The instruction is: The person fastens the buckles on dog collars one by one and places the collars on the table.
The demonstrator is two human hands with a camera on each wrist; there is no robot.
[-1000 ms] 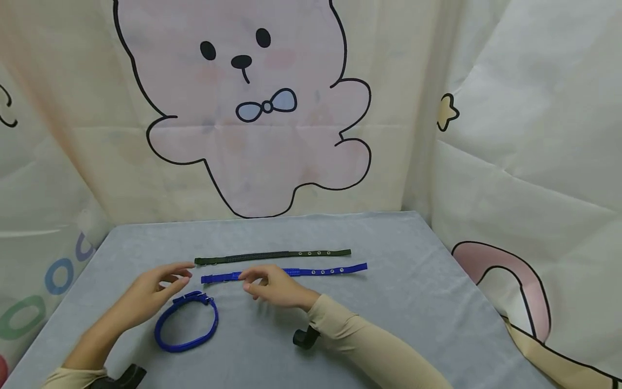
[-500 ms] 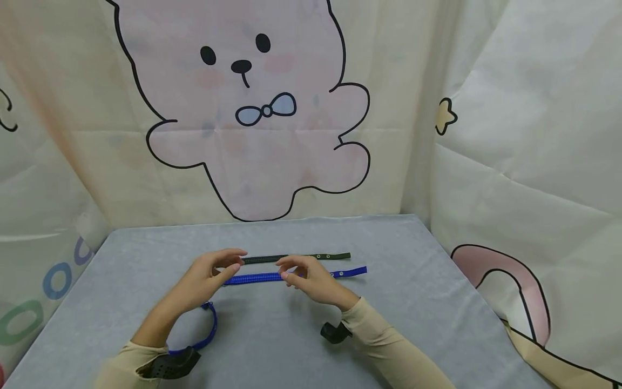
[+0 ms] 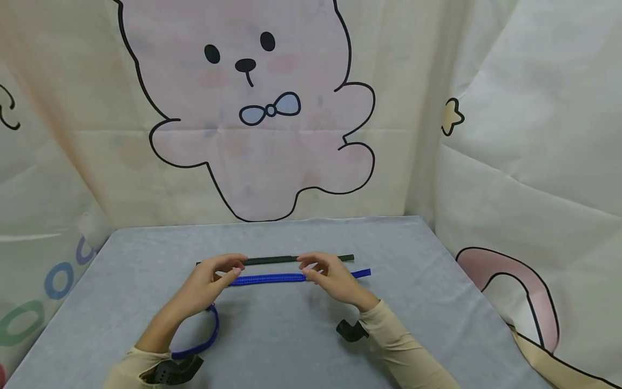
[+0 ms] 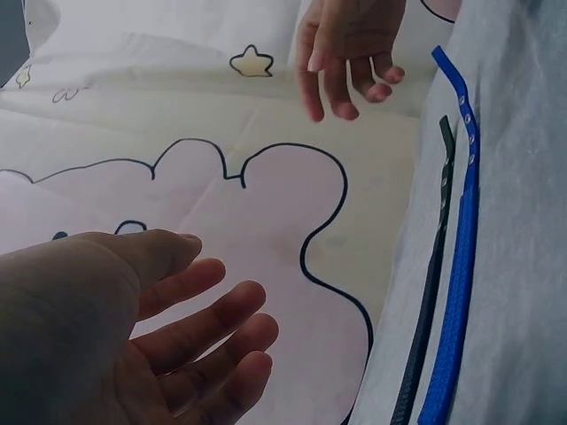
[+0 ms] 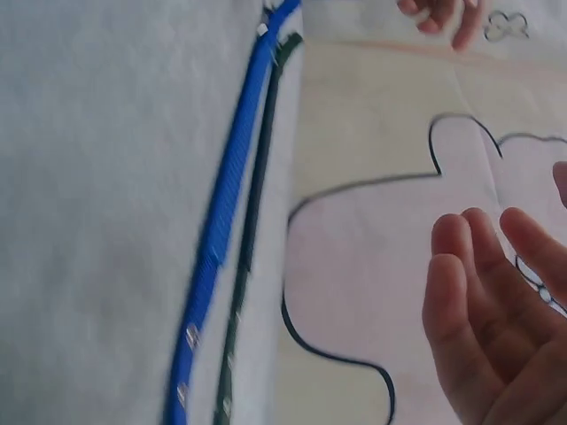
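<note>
A flat blue collar (image 3: 269,279) with metal eyelets lies stretched across the table. Just behind it, roughly parallel, lies a dark green collar (image 3: 272,260). My left hand (image 3: 206,286) hovers over the left part of the blue one, fingers loosely bent and nothing in them. Above its right part floats my right hand (image 3: 337,278), likewise relaxed and holding nothing. Both wrist views show the hands raised apart from the collars. A second blue collar (image 3: 211,337), closed into a loop, sits nearer the front left, partly hidden by my left forearm.
A grey cloth covers the table (image 3: 282,346). Behind it hangs a curtain (image 3: 311,146) printed with a pink bear. More printed fabric (image 3: 529,162) encloses the right and left sides. Dark camera mounts (image 3: 352,330) are strapped at both wrists.
My left hand has moved right, from beside the collars' left ends to above them, and now covers part of the loop with its forearm. My right hand has shifted right along the blue collar.
</note>
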